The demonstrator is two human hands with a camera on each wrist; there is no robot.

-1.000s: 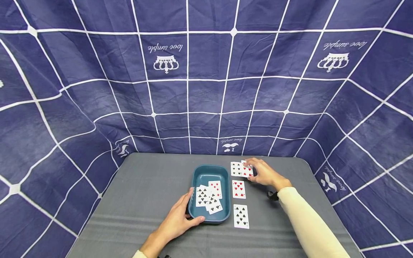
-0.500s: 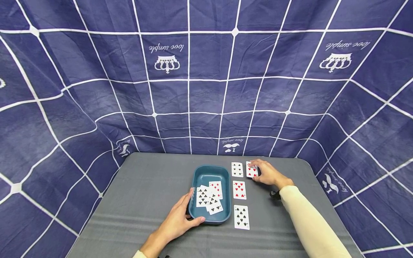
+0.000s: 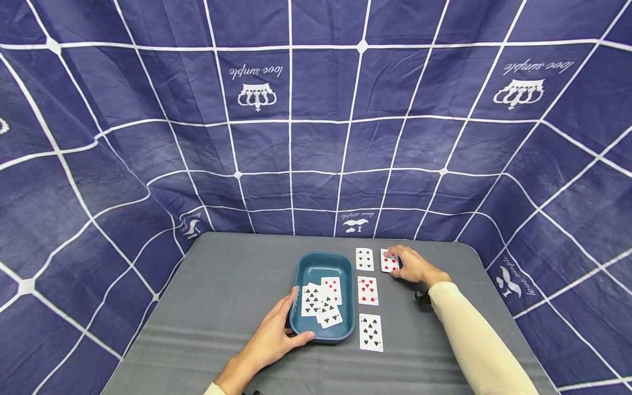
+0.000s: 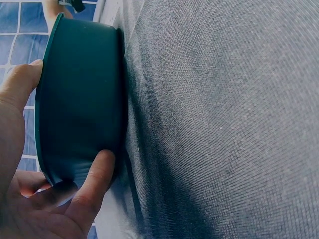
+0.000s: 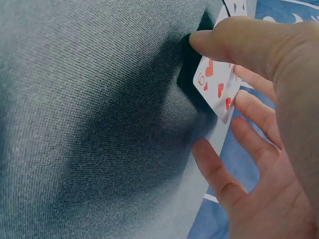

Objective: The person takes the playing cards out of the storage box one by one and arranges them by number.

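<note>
Card of white paper with red hearts [image 3: 387, 263] is sitting near the far edge of the grey cloth-covered table [image 3: 237, 285], under the fingers of our right hand [image 3: 417, 267], its long axis running away from us and its face showing just left of our palm. We are pinching it with thumb and fingers; whether any of it is touching the cloth, we are not able to tell. Our left hand [image 3: 269, 337] is gripping the near left corner of a dark teal, rounded rectangular tray [image 3: 311, 272], the thumb resting at the near rim and the fingers reaching along the left wall, so it is staying out of reach of the held card; the right is plainly the nearer hand. The tray is lying to the left of that card and closer to us, its long axis running nearly parallel. Between them, a white card with black spades [image 3: 364, 259] is lying just beside the tray's far right corner, a gap parting it from the held card. Nearer to us, a second red-heart card [image 3: 367, 291] and another black-spade card [image 3: 371, 332] are continuing the column, while overlapping club and diamond cards [image 3: 318, 300] are resting inside the tray.
</note>
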